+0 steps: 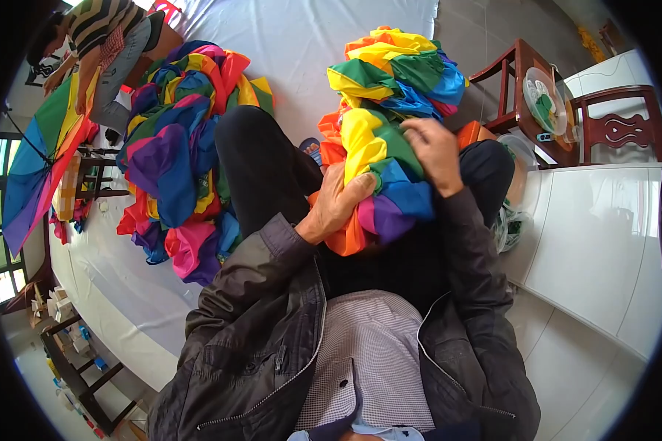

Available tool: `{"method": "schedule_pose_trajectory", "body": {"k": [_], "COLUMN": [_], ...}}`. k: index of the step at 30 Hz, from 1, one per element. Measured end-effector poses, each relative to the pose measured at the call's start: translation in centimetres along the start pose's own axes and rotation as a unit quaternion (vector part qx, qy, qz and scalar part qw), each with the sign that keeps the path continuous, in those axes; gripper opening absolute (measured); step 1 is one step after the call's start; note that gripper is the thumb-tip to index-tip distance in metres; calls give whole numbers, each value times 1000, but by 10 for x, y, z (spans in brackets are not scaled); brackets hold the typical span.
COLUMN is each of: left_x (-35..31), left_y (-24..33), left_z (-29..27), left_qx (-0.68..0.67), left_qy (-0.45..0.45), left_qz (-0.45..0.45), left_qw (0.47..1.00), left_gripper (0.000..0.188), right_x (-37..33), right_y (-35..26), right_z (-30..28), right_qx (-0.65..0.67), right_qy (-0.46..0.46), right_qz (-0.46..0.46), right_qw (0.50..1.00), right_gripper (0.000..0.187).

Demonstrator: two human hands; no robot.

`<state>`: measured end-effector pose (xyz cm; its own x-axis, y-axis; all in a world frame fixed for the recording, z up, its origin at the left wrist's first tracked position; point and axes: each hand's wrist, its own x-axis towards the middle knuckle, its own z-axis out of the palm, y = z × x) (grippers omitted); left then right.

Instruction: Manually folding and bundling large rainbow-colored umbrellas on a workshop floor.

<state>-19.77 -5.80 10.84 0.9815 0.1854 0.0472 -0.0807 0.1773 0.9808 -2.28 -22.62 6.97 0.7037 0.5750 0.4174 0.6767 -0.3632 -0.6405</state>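
Observation:
A bunched rainbow umbrella cloth point(401, 158) lies over my lap, with yellow, green, blue, purple, pink and orange panels showing. My left hand point(337, 203) grips its left side, thumb on top and fingers tucked beneath the folds. At the upper right of the bundle, my right hand point(435, 154) has its fingers bent against a green panel; the fingertips are partly lost in the folds. Just beyond my knees sits a heap of similar rainbow cloth point(401, 66). To my left rises a larger rainbow pile point(173, 154).
At the far left a co-worker point(107, 51) bends over an open rainbow umbrella point(44, 158). A wooden chair point(621, 125) and a small table with a clear plastic tub point(544, 99) stand to the right. Wooden frames point(84, 382) with small boxes are at lower left.

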Motion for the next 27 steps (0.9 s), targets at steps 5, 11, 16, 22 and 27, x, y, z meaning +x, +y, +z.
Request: {"method": "schedule_pose_trajectory", "body": {"k": [5,11,16,22,27], "left_x": [1,7,5,8,1], "left_y": [-5,-10,-22,-30,-20], "left_z": [-9,9,4,5,7], "left_qx": [19,27,84,100,61], "left_qy": [36,10,-18,-67,-88], "left_qz": [-5,73,76,33,-17], "left_qw": [999,997,993,992,994], "left_gripper": [34,40,49,50,42], "right_x": [13,-13,-21,-28,-20], "right_y": [-126,-136,-125,-115,-114], "right_z": [-57,-52,-57,-63,-72], "right_qx": [54,102,133,77,70], "right_qy": [47,-64,-85,-89,-145], "right_qz": [-69,-73,-37,-60,-57], "right_qw": [995,990,987,991,985], "right_gripper": [15,21,29,31,27]}}
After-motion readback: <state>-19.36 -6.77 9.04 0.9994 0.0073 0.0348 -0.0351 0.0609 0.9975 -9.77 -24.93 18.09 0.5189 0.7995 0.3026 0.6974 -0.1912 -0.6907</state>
